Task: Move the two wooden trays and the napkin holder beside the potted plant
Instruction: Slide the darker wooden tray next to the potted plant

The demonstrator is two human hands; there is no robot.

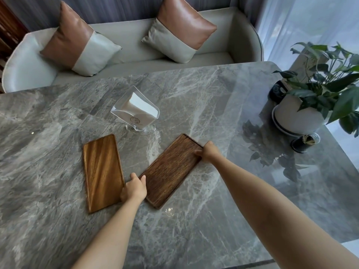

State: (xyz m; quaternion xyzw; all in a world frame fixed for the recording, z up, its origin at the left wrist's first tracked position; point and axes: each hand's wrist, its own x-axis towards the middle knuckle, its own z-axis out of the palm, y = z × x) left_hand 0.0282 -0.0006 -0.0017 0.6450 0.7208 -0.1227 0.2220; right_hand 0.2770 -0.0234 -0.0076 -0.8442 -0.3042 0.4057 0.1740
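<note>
Dark brown rectangular wooden tray [171, 169]: flat on grey marble table [223, 105], long axis diagonal, near-left to far-right. Left hand [134, 188] grips its near-left edge; right hand [207, 151] grips its far-right end. Lighter honey-brown wooden tray [102, 171]: just left, long axis near-to-far. Clear acrylic napkin holder [136, 111]: upright behind both. Potted plant in white pot [310, 101]: far right.

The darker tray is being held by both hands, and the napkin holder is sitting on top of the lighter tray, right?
Not quite. In the head view the napkin holder stands on the table, beyond the lighter tray. Both hands do hold the darker tray.
</note>
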